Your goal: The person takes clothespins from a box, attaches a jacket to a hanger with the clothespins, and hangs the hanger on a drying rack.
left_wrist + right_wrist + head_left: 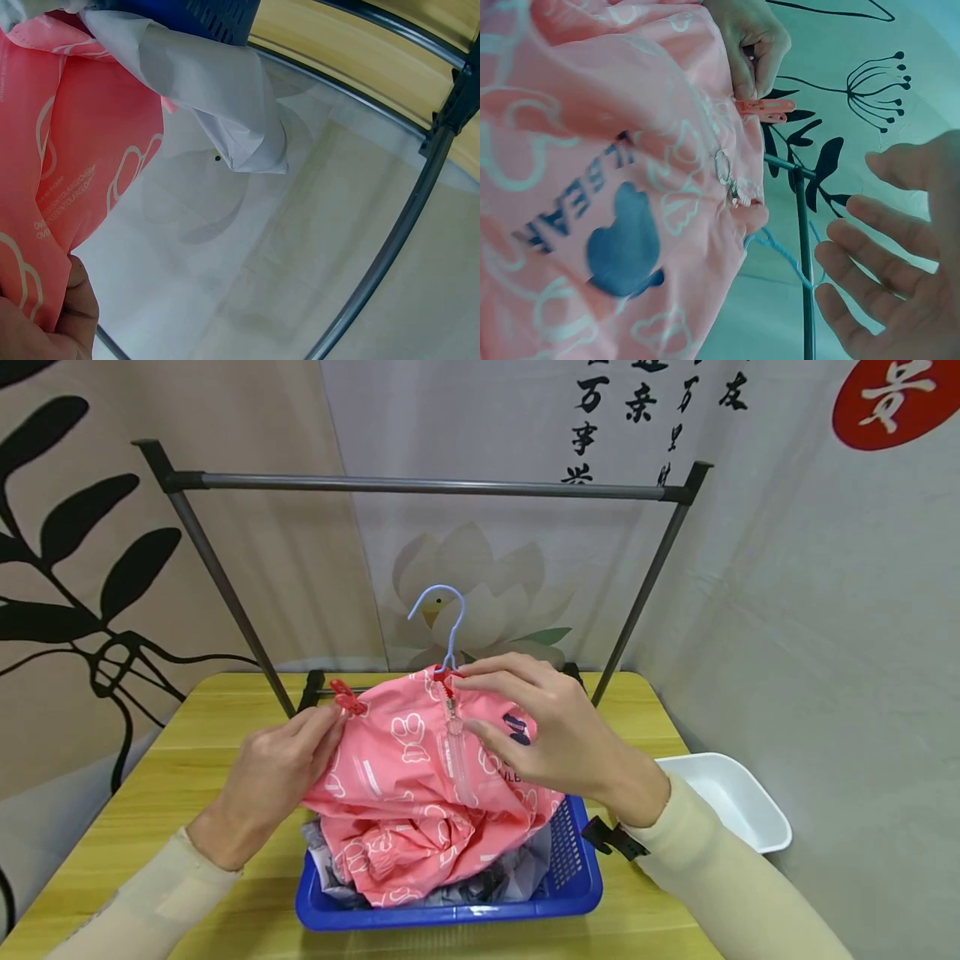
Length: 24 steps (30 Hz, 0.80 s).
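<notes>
A pink jacket [408,760] with white outline prints and a front zipper hangs on a light blue hanger [455,625], whose hook rises from the collar. My left hand [281,768] pinches the jacket's shoulder edge, as the left wrist view also shows. Beside its fingertips a red clothespin [769,111] sits on the fabric at that shoulder. My right hand [558,727] is near the collar and zipper. In the right wrist view its fingers are spread, apart from the cloth. The hanger's arms are hidden inside the jacket.
Below the jacket, a blue basket [450,917] holds grey and white clothes [525,864] on the wooden table [232,735]. A metal drying rack [427,485] stands behind. At the table's right lies a white tray [738,802]. Printed curtains hang around.
</notes>
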Tool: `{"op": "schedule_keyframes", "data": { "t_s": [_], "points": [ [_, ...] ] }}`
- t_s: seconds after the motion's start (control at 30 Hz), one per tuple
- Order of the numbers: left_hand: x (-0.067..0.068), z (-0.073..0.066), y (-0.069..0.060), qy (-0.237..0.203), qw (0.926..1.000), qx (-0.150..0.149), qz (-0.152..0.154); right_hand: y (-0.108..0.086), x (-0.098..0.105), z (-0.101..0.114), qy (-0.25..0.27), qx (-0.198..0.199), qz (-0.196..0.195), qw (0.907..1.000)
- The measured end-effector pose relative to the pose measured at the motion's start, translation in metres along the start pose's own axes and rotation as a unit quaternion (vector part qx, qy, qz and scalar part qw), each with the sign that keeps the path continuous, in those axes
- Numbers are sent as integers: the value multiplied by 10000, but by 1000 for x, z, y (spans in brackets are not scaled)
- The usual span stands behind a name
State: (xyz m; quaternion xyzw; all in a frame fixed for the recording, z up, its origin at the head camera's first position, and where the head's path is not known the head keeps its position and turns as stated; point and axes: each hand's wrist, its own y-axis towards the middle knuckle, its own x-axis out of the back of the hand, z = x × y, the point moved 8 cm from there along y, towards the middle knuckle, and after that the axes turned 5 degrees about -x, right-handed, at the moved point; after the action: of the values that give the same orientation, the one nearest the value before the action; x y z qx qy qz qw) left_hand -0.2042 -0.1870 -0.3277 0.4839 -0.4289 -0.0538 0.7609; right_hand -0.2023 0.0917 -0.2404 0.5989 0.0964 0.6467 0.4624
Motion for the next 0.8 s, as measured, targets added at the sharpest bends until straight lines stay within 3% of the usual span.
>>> {"op": "schedule_keyframes", "data": {
  "t_s": [0.33,0.67,0.8],
  "points": [
    [0,0,-6,16,9996,172,218,-27,11,-22,75,-339,97,9993],
    [2,-1,-5,121,9999,-19,55,-54,26,-46,-126,-598,161,9980],
    [0,-2,-6,146,9998,-65,125,-69,36,-58,-363,-836,141,9957]
  ]
}}
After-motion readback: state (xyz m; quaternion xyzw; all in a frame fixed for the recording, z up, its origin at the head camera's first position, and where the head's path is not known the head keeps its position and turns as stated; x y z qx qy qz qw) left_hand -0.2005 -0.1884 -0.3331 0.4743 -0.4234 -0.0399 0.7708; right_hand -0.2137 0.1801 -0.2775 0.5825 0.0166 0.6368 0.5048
